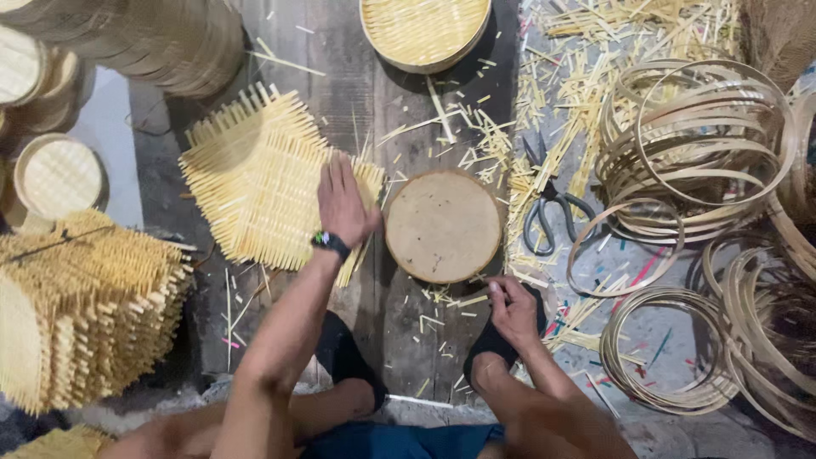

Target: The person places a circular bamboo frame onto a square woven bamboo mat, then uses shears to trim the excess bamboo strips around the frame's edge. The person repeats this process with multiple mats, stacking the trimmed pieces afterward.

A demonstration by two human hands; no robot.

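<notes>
My left hand (pixel 342 202) lies flat, fingers apart, on the right corner of a square woven bamboo mat (pixel 255 178) with loose slat ends. A dark band sits on that wrist. My right hand (pixel 512 308) rests low near my foot, fingers curled by small bamboo scraps, just below a round wooden block (pixel 443 224). Whether it pinches a scrap I cannot tell. The block stands between both hands on the dark plank floor.
Grey-handled scissors (pixel 546 212) lie right of the block among bamboo offcuts. Coiled bamboo hoops (pixel 693 144) pile at the right. A round woven tray (pixel 423 32) sits at the top. Stacked woven mats (pixel 81 306) and finished trays (pixel 59 174) fill the left.
</notes>
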